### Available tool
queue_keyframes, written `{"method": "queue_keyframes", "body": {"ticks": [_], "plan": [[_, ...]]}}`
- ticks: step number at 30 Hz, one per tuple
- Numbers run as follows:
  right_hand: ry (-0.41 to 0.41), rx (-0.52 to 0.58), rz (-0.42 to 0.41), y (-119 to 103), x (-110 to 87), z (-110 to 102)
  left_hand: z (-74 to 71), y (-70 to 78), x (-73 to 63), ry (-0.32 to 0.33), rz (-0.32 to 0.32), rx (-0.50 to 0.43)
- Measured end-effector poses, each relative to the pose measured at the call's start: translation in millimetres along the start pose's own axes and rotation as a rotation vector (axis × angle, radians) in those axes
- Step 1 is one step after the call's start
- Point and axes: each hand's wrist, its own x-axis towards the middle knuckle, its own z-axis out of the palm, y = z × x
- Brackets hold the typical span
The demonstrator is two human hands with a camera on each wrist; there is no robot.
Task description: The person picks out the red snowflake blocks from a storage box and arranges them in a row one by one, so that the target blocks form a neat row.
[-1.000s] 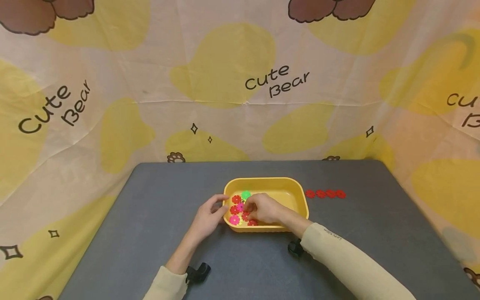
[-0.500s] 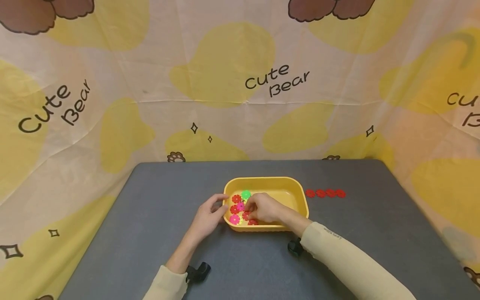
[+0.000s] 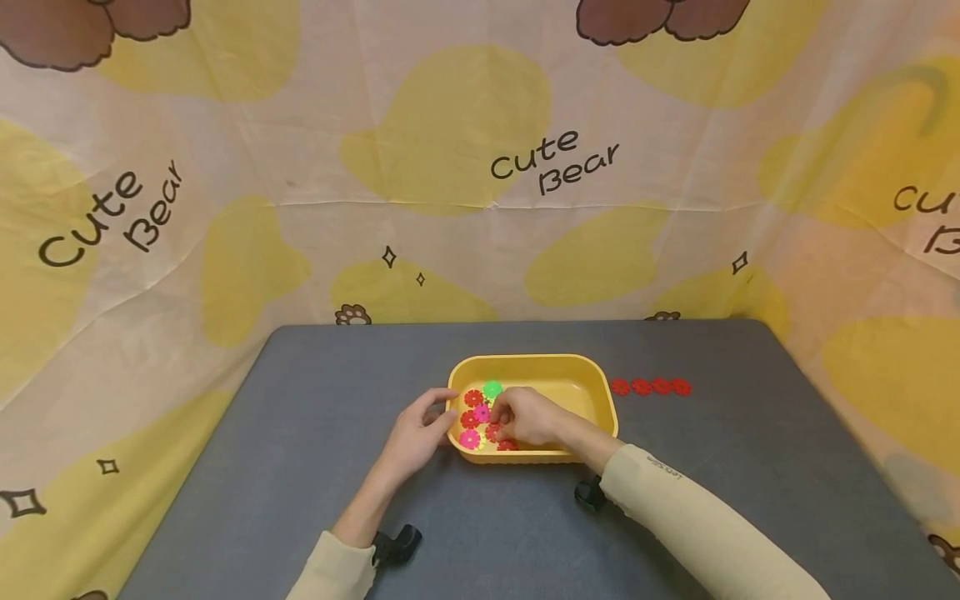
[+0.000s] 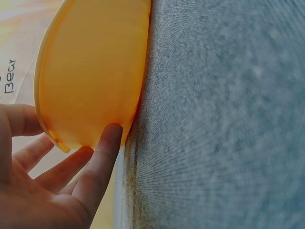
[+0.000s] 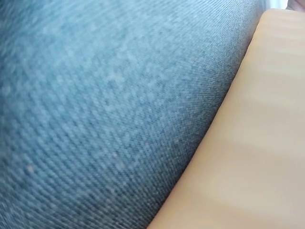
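A yellow tray (image 3: 540,361) stands on the dark table, with several flower-shaped pieces at its left end. Among them are a red piece (image 3: 473,398), a green piece (image 3: 492,389) and a pink piece (image 3: 469,439). My left hand (image 3: 412,433) touches the tray's left end; in the left wrist view its extended fingers (image 4: 102,155) lie against the outer wall. My right hand (image 3: 528,417) reaches into the tray, fingers bent down beside the pieces. Whether its fingertips pinch a piece is hidden. The right wrist view shows mostly the tray's outer wall (image 5: 248,152).
Red flower-shaped pieces (image 3: 651,387) lie in a row on the grey table (image 3: 360,358) right of the tray. A printed cloth (image 3: 450,150) hangs behind and at both sides. Each wrist wears a black camera mount, one on the left (image 3: 397,545).
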Motion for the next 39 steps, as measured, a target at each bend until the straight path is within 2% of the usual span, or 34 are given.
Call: {"method": "queue_keyframes", "body": {"ticks": [8, 18, 29, 39], "plan": [[0.023, 0.011, -0.031, -0.4, -1.4, 0.5, 0.3, -1.2, 0.5, -0.001, 0.002, -0.001], [0.041, 0.059, -0.027, 2.2, -3.2, -1.6, 0.6, -0.8, 0.3, -0.001, -0.002, 0.001], [0.094, 0.126, 0.016, 0.3, -10.1, -13.2, 1.4, -0.8, 0.5, 0.006, -0.012, 0.016], [0.12, 0.214, 0.003, 1.4, -24.7, -28.4, 2.3, -1.2, -0.2, 0.015, -0.021, 0.014]]}}
